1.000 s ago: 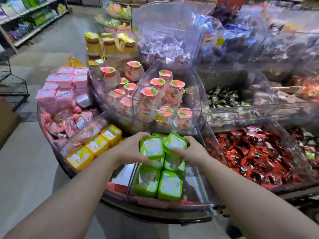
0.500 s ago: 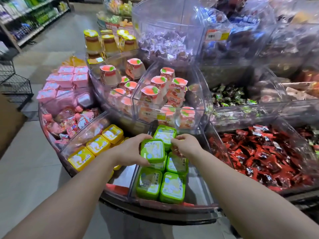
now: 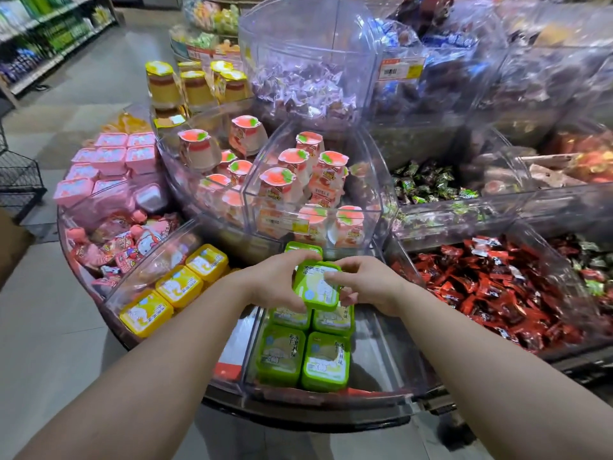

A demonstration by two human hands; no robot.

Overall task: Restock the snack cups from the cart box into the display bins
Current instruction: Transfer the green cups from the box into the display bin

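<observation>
Grip: left hand (image 3: 273, 283) and right hand (image 3: 366, 284) both clasp one green cup (image 3: 317, 287).
Cup position: raised above green cups stacked in clear bin (image 3: 378, 356).

Glossy clear plastic bins (image 3: 381, 353), foil-lidded cups (image 3: 316, 287)

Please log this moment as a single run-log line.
stage: placing | left hand, right hand: both grip green cup | location: over green stack in clear bin
</observation>
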